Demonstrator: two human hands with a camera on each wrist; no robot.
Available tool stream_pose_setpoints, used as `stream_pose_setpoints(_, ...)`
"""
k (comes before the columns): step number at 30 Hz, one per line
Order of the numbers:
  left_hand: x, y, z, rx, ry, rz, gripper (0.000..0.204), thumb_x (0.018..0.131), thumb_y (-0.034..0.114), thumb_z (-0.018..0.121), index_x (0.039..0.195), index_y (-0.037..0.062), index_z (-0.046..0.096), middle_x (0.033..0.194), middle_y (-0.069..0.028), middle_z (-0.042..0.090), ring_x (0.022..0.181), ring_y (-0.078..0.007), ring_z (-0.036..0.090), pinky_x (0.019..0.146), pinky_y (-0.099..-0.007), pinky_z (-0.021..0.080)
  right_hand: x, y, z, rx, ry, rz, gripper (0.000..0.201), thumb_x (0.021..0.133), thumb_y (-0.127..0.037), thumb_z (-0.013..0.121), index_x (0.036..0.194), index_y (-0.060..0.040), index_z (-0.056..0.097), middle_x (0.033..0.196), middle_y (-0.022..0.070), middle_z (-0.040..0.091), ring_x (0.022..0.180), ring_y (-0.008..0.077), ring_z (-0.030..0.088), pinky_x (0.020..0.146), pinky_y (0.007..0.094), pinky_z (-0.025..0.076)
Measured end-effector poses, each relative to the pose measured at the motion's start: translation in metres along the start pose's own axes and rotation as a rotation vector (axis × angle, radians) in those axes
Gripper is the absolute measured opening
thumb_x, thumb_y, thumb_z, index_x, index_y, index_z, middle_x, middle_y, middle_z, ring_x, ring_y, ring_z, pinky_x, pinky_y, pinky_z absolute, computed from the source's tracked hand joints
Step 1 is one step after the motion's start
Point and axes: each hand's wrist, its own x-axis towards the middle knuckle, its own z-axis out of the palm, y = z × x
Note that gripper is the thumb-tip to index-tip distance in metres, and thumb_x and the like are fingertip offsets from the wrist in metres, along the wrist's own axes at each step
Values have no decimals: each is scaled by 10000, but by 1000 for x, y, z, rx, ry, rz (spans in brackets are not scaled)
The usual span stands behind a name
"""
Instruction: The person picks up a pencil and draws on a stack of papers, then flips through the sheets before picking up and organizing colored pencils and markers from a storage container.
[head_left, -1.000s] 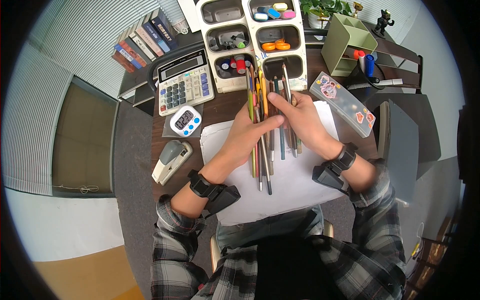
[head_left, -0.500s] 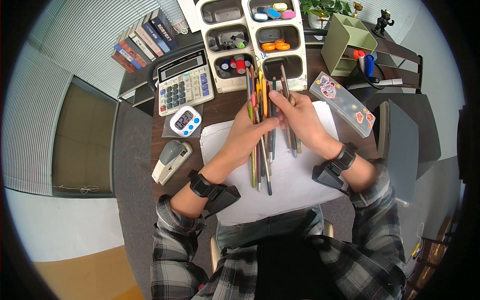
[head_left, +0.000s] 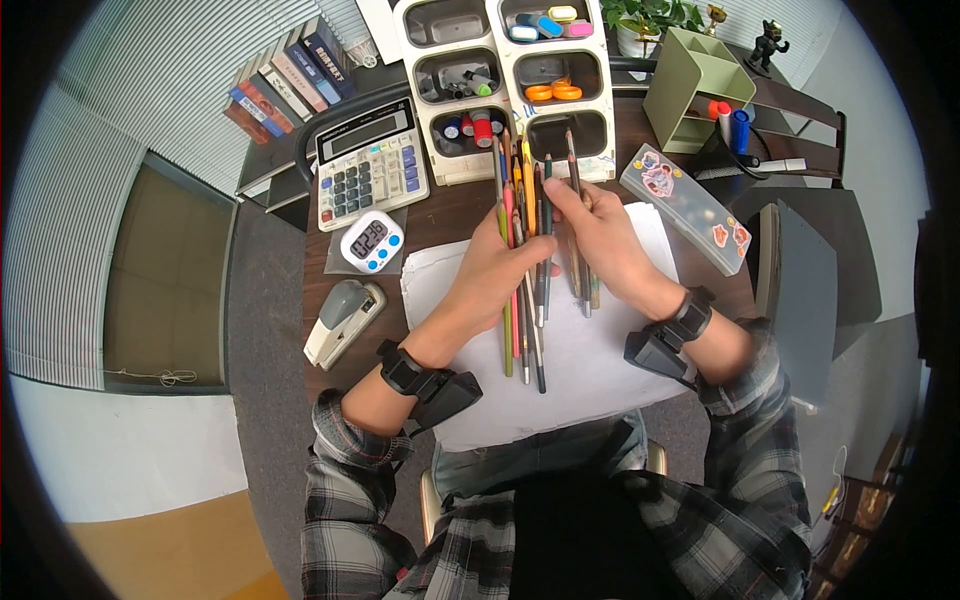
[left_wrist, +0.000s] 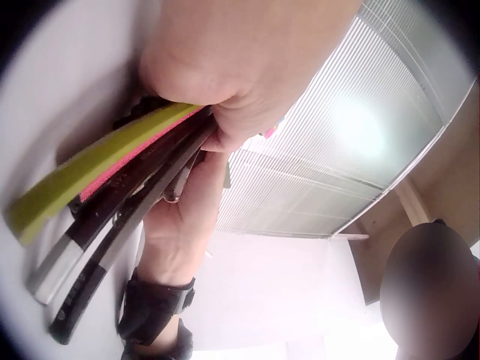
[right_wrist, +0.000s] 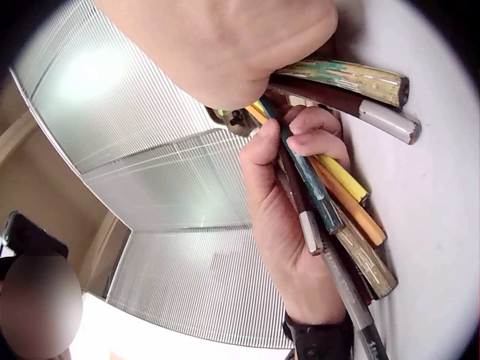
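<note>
Over white paper (head_left: 600, 370), my left hand (head_left: 485, 265) grips a bundle of colored pencils (head_left: 507, 335), thumb laid across them. Yellow-green, pink and dark brown barrels show in the left wrist view, a yellow-green pencil (left_wrist: 97, 169) on the outside. A teal pencil (right_wrist: 311, 180) and a brown one with a silver end stick out of that bundle in the right wrist view. Beside it, my right hand (head_left: 615, 240) holds a few other pencils (head_left: 587, 290), including a brown silver-ended pencil (right_wrist: 345, 103) and a paint-marked one (right_wrist: 352, 81). Its fingers are partly hidden.
A white organizer (head_left: 505, 100) with dark compartments stands just beyond the pencil tips, holding markers and orange-handled scissors (head_left: 553, 91). Leftward are a calculator (head_left: 370, 165), timer (head_left: 371, 242) and stapler (head_left: 343, 322). Rightward lie a stickered pencil case (head_left: 690, 205) and green holder (head_left: 685, 95).
The teal pencil between the hands has shifted left into the left hand's bundle. The gap between the two groups of pencils has widened; both hands stay almost in place.
</note>
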Motion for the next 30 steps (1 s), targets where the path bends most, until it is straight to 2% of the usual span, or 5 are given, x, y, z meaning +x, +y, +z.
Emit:
stream_pose_setpoints(2,0,0,-1,51,6,-18,361,876,8,634,1214,22,504,1028,-43,588,904,-117,623,747,-289,565,-1,-3,2,-20,22,-55,426,1013,-392,576,931,16,664,694,12,601,593,74,538,546,248,447)
stream_pose_setpoints(8,0,-1,1,-16,-14,29,375,877,33,668,1215,22,508,1000,-31,590,852,-98,596,752,-277,538,-4,-9,2,122,-33,52,438,1024,-386,557,952,27,682,647,9,579,592,61,528,539,250,431)
stream_pose_setpoints(20,-1,2,1,46,-16,15,399,847,49,746,1180,30,527,970,-15,603,829,-87,594,729,-261,503,-3,-7,1,-23,7,11,444,1016,-387,565,892,24,678,608,-9,537,566,65,461,522,267,393)
stream_pose_setpoints(26,3,-3,-1,28,-9,36,397,845,31,717,1192,25,525,992,-17,602,848,-90,598,745,-260,500,-1,-2,2,72,0,34,485,1026,-426,544,861,17,653,656,20,573,589,67,477,539,262,419)
stream_pose_setpoints(30,3,-3,0,27,-11,50,401,846,21,693,1208,22,520,995,-20,591,867,-97,597,775,-272,503,2,5,3,83,13,-13,519,1039,-442,509,948,43,670,737,54,633,634,103,528,613,282,469)
